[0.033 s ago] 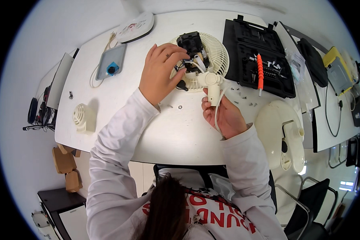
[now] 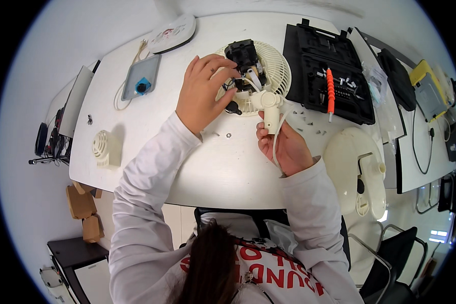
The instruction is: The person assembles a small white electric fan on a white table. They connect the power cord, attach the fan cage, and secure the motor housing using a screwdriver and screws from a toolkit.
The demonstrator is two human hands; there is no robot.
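Note:
A partly opened cream fan head lies at the table's far middle, its slotted grille [image 2: 277,66] under a black motor [image 2: 241,54] and loose wires. My left hand [image 2: 203,93] reaches over its left side, thumb and fingers apart, fingertips next to the wires; whether they touch one is hard to see. My right hand [image 2: 287,147] is closed around the cream neck joint [image 2: 270,112], which stands at the grille's near edge. A pale power cord [image 2: 275,147] runs from there down over the right palm. A black knob [image 2: 233,107] sits by the left thumb.
Right of the fan lies an open black tool case [image 2: 314,96] with an orange flexible shaft [image 2: 330,91]. Several screws [image 2: 300,129] are scattered nearby. The cream fan base [image 2: 342,162] rests at the right edge. At left are a motor cover [image 2: 106,149] and a grey tray [image 2: 141,76].

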